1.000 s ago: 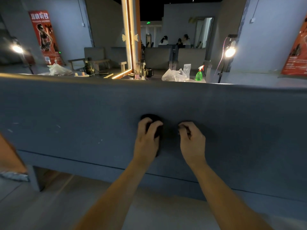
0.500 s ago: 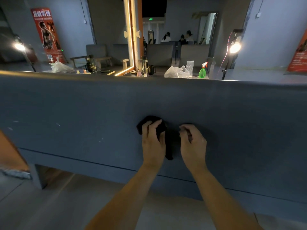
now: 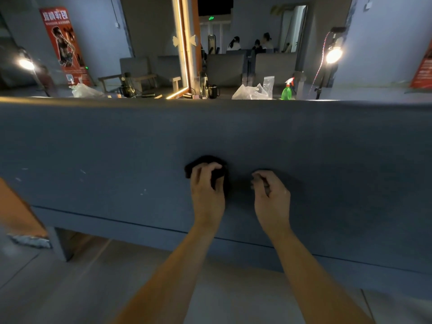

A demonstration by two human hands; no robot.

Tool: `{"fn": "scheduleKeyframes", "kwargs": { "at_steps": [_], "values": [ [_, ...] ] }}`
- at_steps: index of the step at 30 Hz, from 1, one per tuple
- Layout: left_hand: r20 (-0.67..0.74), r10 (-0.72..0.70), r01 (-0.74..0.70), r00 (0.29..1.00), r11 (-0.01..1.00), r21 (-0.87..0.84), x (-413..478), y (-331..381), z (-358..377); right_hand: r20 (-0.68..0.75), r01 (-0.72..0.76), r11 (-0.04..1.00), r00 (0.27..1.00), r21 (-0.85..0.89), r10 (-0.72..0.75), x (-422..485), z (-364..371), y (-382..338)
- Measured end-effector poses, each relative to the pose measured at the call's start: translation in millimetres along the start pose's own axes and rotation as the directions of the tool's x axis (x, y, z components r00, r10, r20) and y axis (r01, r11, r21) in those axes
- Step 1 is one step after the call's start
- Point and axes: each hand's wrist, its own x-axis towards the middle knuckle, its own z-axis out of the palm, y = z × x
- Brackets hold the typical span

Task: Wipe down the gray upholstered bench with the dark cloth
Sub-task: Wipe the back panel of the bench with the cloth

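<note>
Head view. The left hand (image 3: 207, 190) lies on the dark cloth (image 3: 205, 161), fingers curled over it and holding it against the upright face of the gray upholstered bench (image 3: 112, 146). The cloth pokes out above and to the left of the fingertips. It is a soft, bunched, rounded wad, matte black. The bench fabric is a fine flat weave with a few pale flecks and a long horizontal seam low down. The wad's visible part is wider than tall, its long axis running along the bench. The right hand (image 3: 271, 195) rests just beside it, fingers curled against the fabric. Whether it pinches anything cannot be told in the shadow.
</note>
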Motion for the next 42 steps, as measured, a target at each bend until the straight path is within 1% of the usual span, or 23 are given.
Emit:
{"fn": "scheduleKeyframes", "kwargs": {
  "at_steps": [3,4,6,7,8,10,13,15,17,19,22,25,27,29,32,33,35,36,37,38,40,41,42],
  "values": [
    [0.045,0.097,-0.100,0.994,0.993,0.070,-5,6,13,-0.012,0.032,0.999,0.999,-0.035,-0.033,3,0,1],
    [0.090,0.174,-0.183,0.981,0.978,0.102,-7,4,15,-0.021,0.038,0.998,0.999,-0.042,-0.039,3,-1,0],
    [0.235,0.368,-0.408,0.900,0.900,0.152,-13,-1,23,-0.038,0.062,0.994,0.997,-0.087,-0.065,3,-1,3],
    [0.284,0.414,-0.468,0.865,0.869,0.162,-17,-3,27,-0.040,0.080,0.989,0.996,-0.122,-0.086,2,-2,6],
    [0.299,0.423,-0.485,0.855,0.857,0.174,-21,-5,30,-0.042,0.107,0.980,0.992,-0.166,-0.116,0,-3,10],
    [0.280,0.415,-0.473,0.866,0.861,0.186,-23,-4,31,-0.044,0.175,0.941,0.980,-0.288,-0.195,-2,-5,21],
    [0.156,0.355,-0.381,0.922,0.901,0.204,-11,-10,13,0.005,0.268,0.836,0.953,-0.478,-0.303,-7,-4,37],
    [0.032,0.211,-0.214,0.977,0.958,0.192,3,-18,-9,0.010,0.272,0.816,0.951,-0.511,-0.310,-9,-2,40],
    [-0.087,0.048,-0.037,0.995,0.991,0.132,20,-26,-25,0.014,0.281,0.814,0.948,-0.509,-0.318,-8,0,40],
    [-0.129,-0.012,0.025,0.992,0.995,0.094,27,-25,-28,0.027,0.302,0.813,0.942,-0.498,-0.333,-7,0,40],
    [-0.036,-0.021,0.023,0.999,0.999,0.047,14,-14,-9,0.048,0.316,0.816,0.941,-0.485,-0.336,-5,-3,39],
    [0.016,0.046,-0.047,0.999,0.998,0.046,-3,-7,11,0.069,0.317,0.831,0.944,-0.457,-0.323,-5,-7,38],
    [0.028,0.051,-0.052,0.998,0.998,0.047,-4,-9,13,0.089,0.315,0.838,0.947,-0.446,-0.309,-5,-9,38],
    [0.082,0.098,-0.105,0.992,0.991,0.078,-9,-12,11,0.105,0.303,0.847,0.952,-0.436,-0.287,-7,-11,36],
    [0.266,0.112,-0.142,0.957,0.985,0.094,-32,-18,8,0.154,0.264,0.889,0.963,-0.374,-0.222,-13,-15,33],
    [0.310,0.083,-0.106,0.947,0.993,0.057,-42,-14,8,0.192,0.259,0.901,0.961,-0.349,-0.202,-16,-18,32],
    [0.337,0.002,0.028,0.942,0.996,-0.083,-56,4,9,0.302,0.212,0.942,0.944,-0.258,-0.130,-24,-25,27],
    [0.342,-0.044,0.109,0.939,0.979,-0.172,-58,18,10,0.360,0.138,0.975,0.931,-0.174,-0.067,-29,-28,21],
    [0.354,-0.084,0.178,0.932,0.953,-0.244,-58,32,12,0.398,0.016,0.998,0.917,-0.060,0.009,-34,-31,12],
    [0.383,-0.102,0.227,0.918,0.928,-0.297,-57,41,14,0.413,-0.116,0.990,0.908,0.075,0.075,-38,-34,4],
    [0.459,-0.053,0.213,0.887,0.928,-0.305,-52,53,20,0.377,-0.328,0.889,0.905,0.321,0.198,-40,-43,-8],
    [0.496,-0.002,0.155,0.868,0.951,-0.266,-49,56,22,0.343,-0.374,0.843,0.907,0.388,0.244,-39,-50,-13],
    [0.533,0.054,0.081,0.845,0.971,-0.226,-48,55,25,0.303,-0.385,0.828,0.913,0.408,0.275,-38,-58,-17]
  ]
}}
